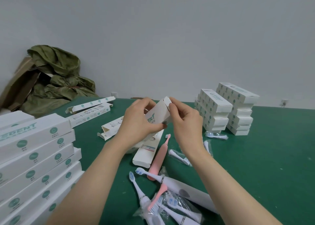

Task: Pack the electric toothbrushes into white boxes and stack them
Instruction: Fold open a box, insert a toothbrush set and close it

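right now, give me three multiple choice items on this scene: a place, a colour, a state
1. Where do the far stacks stand?
A. table, far right
B. floor
C. on the bag
2. Colour of the farthest toothbrush?
A. black
B. pink
C. yellow
3. Left hand and right hand:
A. both empty
B. each holds a toothbrush
C. both hold one box

1 A, they sit at its far right side; 2 B, its body is pink; 3 C, both grip the same box.
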`<state>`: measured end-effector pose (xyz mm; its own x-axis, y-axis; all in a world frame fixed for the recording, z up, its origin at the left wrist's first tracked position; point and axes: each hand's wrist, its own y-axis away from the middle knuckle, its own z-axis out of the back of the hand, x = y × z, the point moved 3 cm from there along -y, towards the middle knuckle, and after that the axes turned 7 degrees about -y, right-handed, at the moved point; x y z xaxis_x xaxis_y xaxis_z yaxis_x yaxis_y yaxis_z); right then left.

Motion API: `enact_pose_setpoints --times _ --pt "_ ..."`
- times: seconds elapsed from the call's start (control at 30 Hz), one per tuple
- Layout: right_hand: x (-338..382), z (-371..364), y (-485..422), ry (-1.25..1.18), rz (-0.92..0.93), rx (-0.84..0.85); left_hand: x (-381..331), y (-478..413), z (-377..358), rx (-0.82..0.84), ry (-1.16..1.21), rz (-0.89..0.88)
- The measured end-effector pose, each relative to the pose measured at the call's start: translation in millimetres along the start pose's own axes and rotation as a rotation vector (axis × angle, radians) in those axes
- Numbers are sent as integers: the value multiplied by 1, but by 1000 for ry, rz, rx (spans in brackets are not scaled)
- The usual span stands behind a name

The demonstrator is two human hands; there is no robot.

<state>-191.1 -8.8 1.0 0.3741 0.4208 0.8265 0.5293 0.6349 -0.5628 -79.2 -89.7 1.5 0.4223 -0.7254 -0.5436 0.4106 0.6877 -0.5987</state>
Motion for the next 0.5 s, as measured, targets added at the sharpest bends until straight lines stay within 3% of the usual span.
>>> enact_pose_setpoints --times 0.2,0.5 --pt "-7 -1 -1 6 30 -38 -3 2 -8 -81 2 -14" --pt "3 -5 5 234 236 32 -11 3 -3 -157 20 -30"
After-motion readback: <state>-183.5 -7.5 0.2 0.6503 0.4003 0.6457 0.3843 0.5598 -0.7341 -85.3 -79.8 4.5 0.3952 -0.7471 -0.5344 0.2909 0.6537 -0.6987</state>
